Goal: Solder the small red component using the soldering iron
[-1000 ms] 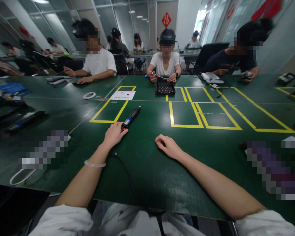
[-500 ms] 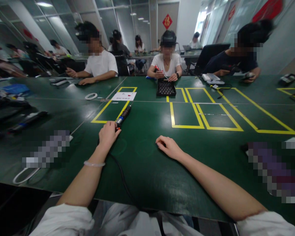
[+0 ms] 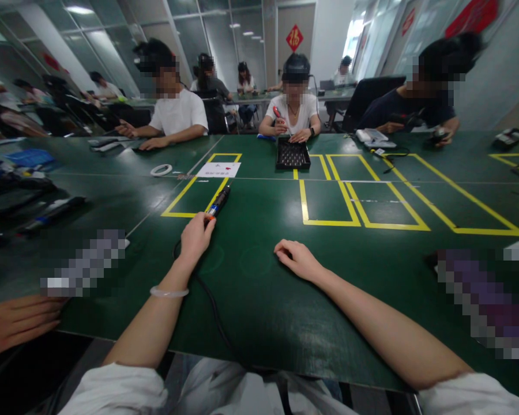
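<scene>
My left hand is closed around the rear end of a corded electric screwdriver, a slim black tool with a blue label and a bit of orange by my fingers. The tool lies tilted, its tip pointing away from me, beside a yellow tape rectangle. From its rear a black cord runs back toward the table's front edge. To the right, my right hand rests on the green table with its fingers curled in. Nothing shows in it.
A co-worker's hand is at the left edge, near a blurred strip. Ahead lie a white paper, a white ring and a black tray of small parts, where a person works. More tape rectangles are at right.
My left hand has shifted slightly right and forward, covering more of the screwdriver's rear. A co-worker's hand has come in at the left edge. My right hand has stayed still.
</scene>
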`<state>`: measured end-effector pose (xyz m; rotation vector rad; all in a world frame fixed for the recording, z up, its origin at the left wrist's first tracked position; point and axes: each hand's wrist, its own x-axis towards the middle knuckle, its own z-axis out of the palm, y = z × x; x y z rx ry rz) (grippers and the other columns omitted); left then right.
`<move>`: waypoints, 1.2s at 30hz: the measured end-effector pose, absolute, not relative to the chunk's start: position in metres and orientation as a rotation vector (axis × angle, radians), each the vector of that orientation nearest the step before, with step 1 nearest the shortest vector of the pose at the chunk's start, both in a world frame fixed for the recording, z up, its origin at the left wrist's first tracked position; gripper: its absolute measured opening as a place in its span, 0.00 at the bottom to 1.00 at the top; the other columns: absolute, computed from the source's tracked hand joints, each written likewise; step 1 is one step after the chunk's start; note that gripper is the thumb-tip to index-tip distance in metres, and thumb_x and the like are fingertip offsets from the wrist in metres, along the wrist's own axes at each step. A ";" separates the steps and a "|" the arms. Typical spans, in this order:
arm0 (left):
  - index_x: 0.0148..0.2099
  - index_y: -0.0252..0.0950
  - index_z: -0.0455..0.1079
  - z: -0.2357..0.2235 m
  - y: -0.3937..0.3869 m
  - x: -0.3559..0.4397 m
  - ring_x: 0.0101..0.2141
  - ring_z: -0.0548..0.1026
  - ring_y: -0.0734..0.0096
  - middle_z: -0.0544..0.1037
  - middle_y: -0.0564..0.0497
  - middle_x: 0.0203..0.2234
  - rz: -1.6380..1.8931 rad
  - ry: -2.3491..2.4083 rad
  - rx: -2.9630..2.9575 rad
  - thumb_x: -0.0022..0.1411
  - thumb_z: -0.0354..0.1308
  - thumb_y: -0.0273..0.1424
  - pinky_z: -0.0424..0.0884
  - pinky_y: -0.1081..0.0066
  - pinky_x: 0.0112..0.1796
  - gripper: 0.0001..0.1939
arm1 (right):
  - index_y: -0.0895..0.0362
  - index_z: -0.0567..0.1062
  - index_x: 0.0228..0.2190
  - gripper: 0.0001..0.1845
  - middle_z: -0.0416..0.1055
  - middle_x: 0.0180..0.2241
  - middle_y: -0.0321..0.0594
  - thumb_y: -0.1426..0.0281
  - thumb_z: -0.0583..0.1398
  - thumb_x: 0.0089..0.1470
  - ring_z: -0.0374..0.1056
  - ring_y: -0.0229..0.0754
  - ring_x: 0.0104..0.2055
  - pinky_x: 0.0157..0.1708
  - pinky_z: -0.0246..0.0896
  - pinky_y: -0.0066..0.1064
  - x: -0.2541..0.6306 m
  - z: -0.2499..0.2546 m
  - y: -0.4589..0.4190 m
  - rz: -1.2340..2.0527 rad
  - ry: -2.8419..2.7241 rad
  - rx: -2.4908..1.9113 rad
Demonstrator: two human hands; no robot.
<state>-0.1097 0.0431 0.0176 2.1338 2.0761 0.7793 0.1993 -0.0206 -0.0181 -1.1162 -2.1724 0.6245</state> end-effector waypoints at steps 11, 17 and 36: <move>0.58 0.36 0.66 0.026 -0.001 -0.034 0.42 0.73 0.67 0.76 0.46 0.43 0.462 1.019 1.947 0.63 0.52 0.39 0.67 0.66 0.45 0.23 | 0.55 0.66 0.49 0.17 0.69 0.28 0.32 0.72 0.57 0.57 0.66 0.36 0.28 0.32 0.58 0.26 0.198 -0.017 -0.024 0.801 -2.133 -1.022; 0.64 0.37 0.57 0.017 -0.013 -0.020 0.38 0.73 0.71 0.75 0.48 0.38 0.416 0.920 1.878 0.64 0.53 0.37 0.69 0.69 0.41 0.28 | 0.55 0.69 0.43 0.11 0.69 0.28 0.33 0.72 0.58 0.57 0.65 0.36 0.30 0.33 0.59 0.27 0.196 -0.019 -0.025 0.797 -2.203 -0.929; 0.45 0.39 0.65 0.025 -0.027 -0.010 0.37 0.72 0.67 0.75 0.50 0.36 0.470 1.083 2.528 0.67 0.48 0.35 0.66 0.66 0.42 0.09 | 0.59 0.70 0.36 0.06 0.71 0.29 0.36 0.69 0.56 0.58 0.67 0.36 0.31 0.34 0.61 0.28 0.198 -0.017 -0.022 1.129 -1.924 -0.951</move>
